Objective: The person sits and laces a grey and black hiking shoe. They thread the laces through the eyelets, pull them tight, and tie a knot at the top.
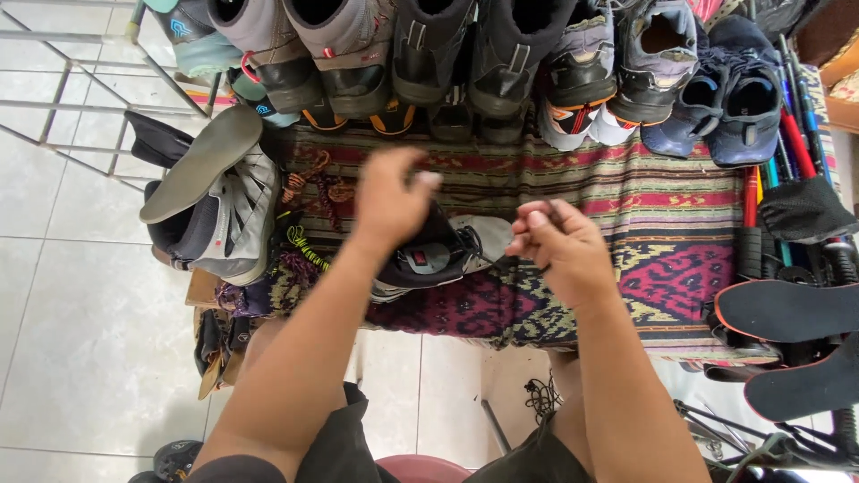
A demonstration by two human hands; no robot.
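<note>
We hold our left hand (391,199) loosely curled, blurred, just above a grey and black sneaker (438,255) that lies on its side on the patterned woven cloth (626,192) between our two hands. Our right hand (559,246) is closed, fingers pinching a thin black shoelace (501,262) that runs to the sneaker. Beyond both hands stands a row of boots and shoes (465,63). Left of our left hand we see a grey shoe with a loose insole (201,161) on it; right of our right hand lie black insoles (787,309)
</note>
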